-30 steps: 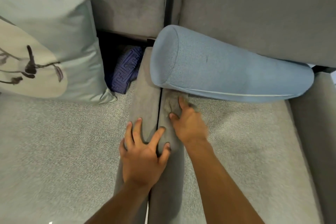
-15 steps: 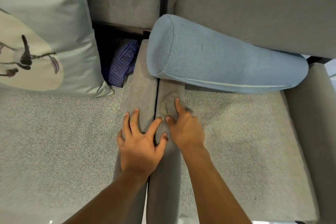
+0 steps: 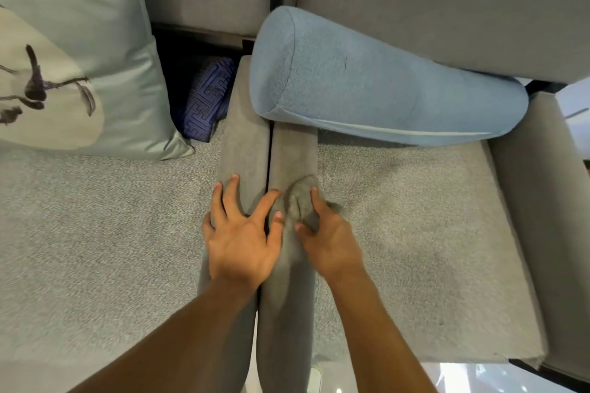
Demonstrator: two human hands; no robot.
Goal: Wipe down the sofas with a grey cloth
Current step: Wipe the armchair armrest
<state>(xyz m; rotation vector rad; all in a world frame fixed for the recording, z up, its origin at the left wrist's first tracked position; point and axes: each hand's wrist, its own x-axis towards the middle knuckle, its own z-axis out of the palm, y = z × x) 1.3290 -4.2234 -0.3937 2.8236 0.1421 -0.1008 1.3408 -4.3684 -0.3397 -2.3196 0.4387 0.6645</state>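
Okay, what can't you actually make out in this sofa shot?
In the head view:
The cloth is mostly bunched under the right hand; its full extent is hidden.
The purple cushion is largely hidden in the dark gap behind the pillow.
The pillow is cut off by the left edge.

left sofa seat [image 3: 95, 233]: pale pillow [image 3: 111, 41] | right sofa seat [image 3: 415, 217]: blue bolster [image 3: 383, 89] | armrest [image 3: 293, 156]: grey cloth [image 3: 303, 201]
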